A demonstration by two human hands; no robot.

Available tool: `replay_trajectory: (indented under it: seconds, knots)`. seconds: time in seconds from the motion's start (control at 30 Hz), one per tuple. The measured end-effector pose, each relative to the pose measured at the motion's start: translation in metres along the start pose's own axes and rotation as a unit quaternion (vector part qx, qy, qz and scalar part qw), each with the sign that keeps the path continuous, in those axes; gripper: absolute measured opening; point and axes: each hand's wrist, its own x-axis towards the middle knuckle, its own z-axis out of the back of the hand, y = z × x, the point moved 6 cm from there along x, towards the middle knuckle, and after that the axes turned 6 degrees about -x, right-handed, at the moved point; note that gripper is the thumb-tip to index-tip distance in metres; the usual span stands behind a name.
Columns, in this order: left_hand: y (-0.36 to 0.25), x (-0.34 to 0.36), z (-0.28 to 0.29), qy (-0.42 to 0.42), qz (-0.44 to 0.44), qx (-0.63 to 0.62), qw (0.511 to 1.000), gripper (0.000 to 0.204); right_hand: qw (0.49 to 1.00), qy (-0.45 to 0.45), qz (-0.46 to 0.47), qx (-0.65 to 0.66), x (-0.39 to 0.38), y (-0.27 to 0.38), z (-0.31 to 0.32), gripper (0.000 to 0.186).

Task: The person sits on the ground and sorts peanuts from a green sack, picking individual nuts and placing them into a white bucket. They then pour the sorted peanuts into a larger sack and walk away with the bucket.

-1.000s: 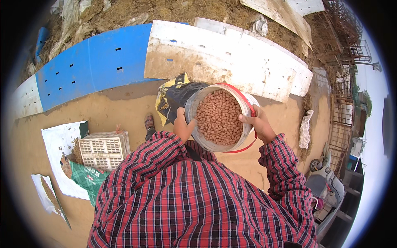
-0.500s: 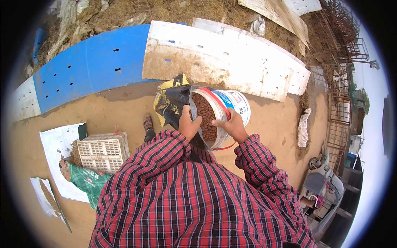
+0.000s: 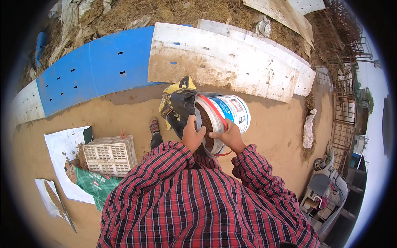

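Observation:
A white plastic bucket (image 3: 238, 108) with a blue-and-red label and a red band lies tilted in front of me, its mouth facing left. Inside it are small brown lumps (image 3: 209, 138), partly in shadow; I cannot make out whether they are nuts or pellets. The mouth of a black-and-yellow bag (image 3: 178, 108) sits against the bucket's rim. My left hand (image 3: 192, 134) is closed on the bag's edge, thumb pointing toward the bucket. With my right hand (image 3: 231, 137) I grip the near side of the bucket's rim, thumb reaching over the opening.
Blue panels (image 3: 101, 68) and dirty white panels (image 3: 219, 58) edge a straw-covered heap. To my left, a white plastic crate (image 3: 109, 155) stands beside white sheeting and a green sack (image 3: 97, 186). A parked vehicle (image 3: 324, 192) is at the right, near metal fencing.
The bucket has tipped further toward the bag, and fewer brown lumps show in its mouth. Both hands keep their hold. The whole view has shifted slightly.

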Motion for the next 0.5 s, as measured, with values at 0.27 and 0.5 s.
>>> replay_trajectory:
  seconds: [0.27, 0.5]
  knots:
    - [0.001, -0.005, 0.019, -0.01, -0.015, -0.034, 0.999, 0.023, 0.995, -0.024, 0.036, 0.094, -0.018, 0.016, -0.014, 0.065]
    - [0.02, 0.019, 0.006, -0.14, 0.203, -0.098, 0.964, 0.051, 0.999, -0.011, 0.025, -0.019, -0.017, 0.033, -0.033, 0.061]
